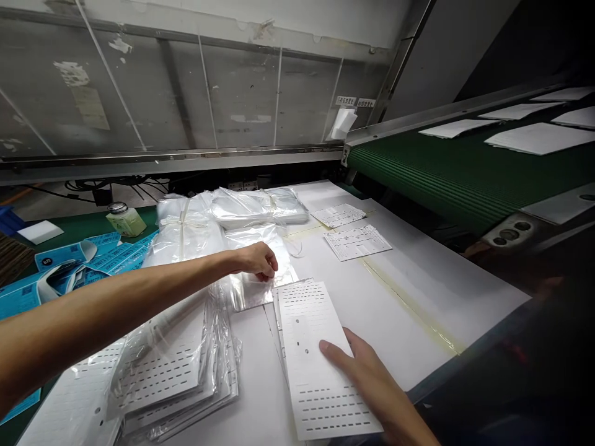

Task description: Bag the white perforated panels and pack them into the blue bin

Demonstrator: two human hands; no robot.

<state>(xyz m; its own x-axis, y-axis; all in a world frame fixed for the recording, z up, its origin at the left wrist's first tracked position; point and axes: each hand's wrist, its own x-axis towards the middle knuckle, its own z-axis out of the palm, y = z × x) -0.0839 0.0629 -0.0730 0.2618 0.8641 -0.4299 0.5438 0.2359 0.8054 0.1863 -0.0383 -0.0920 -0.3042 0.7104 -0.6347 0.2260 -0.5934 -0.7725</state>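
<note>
My left hand reaches across to a pile of clear plastic bags, its thumb and fingers pinched together at the top bag's film. In my right hand is a small stack of white slotted cards, thumb on top, tilted over the table. The cards carry rows of dark slots and a few small holes. Below my left forearm lies a pile of similar cards in clear bags. Bundles of flat clear bags tied with bands sit behind my left hand.
Two small printed sheets lie on the white tabletop. A green conveyor belt carrying white packets runs along the right. Blue printed papers and a small bottle stand at left. A clear-panelled barrier closes the back.
</note>
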